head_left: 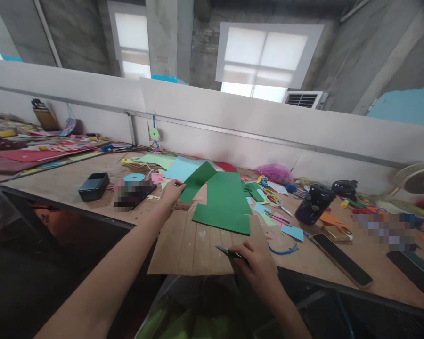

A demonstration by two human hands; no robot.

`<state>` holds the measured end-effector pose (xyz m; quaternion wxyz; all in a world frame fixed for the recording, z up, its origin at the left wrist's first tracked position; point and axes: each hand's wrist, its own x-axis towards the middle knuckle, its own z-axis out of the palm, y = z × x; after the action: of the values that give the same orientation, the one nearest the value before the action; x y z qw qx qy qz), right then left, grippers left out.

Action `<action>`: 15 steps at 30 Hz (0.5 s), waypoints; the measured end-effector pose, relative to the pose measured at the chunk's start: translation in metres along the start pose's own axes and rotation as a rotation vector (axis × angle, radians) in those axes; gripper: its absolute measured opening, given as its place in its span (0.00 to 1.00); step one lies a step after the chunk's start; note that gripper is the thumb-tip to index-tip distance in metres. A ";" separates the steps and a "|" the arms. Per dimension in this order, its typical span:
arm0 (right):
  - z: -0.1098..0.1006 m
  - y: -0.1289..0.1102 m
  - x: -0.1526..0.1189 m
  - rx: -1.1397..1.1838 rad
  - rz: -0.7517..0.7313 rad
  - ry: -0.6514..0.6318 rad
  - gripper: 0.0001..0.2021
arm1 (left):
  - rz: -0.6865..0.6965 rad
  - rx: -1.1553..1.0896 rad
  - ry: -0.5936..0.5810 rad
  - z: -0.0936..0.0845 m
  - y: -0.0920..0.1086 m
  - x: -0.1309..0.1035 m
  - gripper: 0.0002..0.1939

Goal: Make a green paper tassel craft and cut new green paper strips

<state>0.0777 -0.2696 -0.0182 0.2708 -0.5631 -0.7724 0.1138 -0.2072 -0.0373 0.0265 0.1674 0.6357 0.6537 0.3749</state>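
My left hand (174, 189) is closed on the lower left edge of a dark green card piece (199, 181), raised at a slant. In my right hand (251, 262) are dark-handled scissors (228, 251), apparently with the blades together, pointing left over a brown cardboard sheet (187, 256). The handle is partly covered by my fingers. A larger green card sheet (225, 197), with a notch on its left side, lies between my hands and overlaps the far part of the cardboard. The cardboard juts past the table's near edge.
Scattered paper scraps, pens and a tape roll (274, 198) lie to the right. Farther right are a dark tumbler (313, 205), a phone (342, 260) and a fan (419, 179). A black box-shaped device (93, 187) sits left. A white partition (212, 120) runs behind the table.
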 end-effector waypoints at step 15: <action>0.004 -0.021 -0.007 -0.161 -0.056 0.008 0.13 | 0.445 0.380 -0.570 0.036 0.053 -0.055 0.24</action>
<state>0.0599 -0.2830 -0.0137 0.2306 -0.5617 -0.7935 0.0415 -0.1376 -0.0850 0.0256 0.1363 0.8597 0.4852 0.0833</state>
